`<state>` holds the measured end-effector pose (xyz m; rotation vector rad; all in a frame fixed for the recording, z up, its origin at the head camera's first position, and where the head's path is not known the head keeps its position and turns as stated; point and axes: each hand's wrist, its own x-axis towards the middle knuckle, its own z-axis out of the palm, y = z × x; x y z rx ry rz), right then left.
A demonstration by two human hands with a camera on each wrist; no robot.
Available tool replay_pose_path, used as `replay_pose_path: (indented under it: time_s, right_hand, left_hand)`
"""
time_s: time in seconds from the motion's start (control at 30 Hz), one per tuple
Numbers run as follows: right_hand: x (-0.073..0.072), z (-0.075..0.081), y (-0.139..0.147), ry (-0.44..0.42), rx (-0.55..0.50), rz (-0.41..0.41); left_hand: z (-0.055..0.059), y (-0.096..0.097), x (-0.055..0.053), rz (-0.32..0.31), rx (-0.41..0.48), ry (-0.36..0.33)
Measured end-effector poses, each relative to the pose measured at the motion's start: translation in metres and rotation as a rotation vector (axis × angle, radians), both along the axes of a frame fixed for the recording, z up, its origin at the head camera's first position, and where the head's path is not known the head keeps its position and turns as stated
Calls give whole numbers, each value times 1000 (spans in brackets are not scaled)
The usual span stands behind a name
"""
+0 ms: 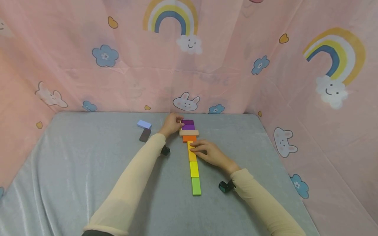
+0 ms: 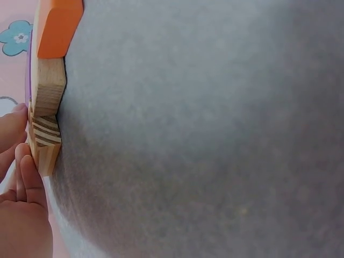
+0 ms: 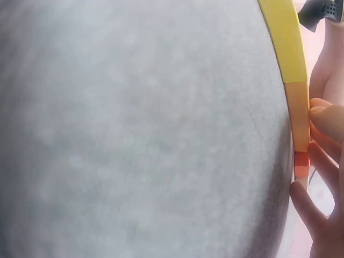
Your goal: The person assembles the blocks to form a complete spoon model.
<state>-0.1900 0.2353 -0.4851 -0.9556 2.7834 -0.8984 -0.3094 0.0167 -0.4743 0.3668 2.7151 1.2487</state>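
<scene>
My left hand [image 1: 170, 125] is at the far end of a line of blocks. Its thumb and fingers pinch a plain wooden block [image 2: 47, 134] with striped end grain, standing against the left side of the purple blocks [image 1: 188, 127]. Nearer me, a beige block [image 1: 189, 133] lies crosswise, then an orange block [image 1: 189, 139]. Extended fingertips of my right hand [image 1: 212, 154] touch the amber block [image 1: 192, 155], whose far end they partly cover. Yellow [image 1: 194, 169] and green [image 1: 196, 186] blocks continue the line toward me.
Left of the line lie a light blue block [image 1: 144, 124] and a dark brown block [image 1: 145, 134]. Grey cloth [image 1: 88, 170] covers the table. Pink printed curtains [image 1: 224, 65] rise behind the far edge and along both sides.
</scene>
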Motion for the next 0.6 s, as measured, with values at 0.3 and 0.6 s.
replay_pose_path:
  time_s: [0.3,0.6]
  right_hand:
    - [0,-1,0,15,-4,0]
    - [-1,-2,0,6,2,-5]
  left_hand:
    - [-1,-2,-4,8,39,-24]
    - [1,-7,-6,31,152,11]
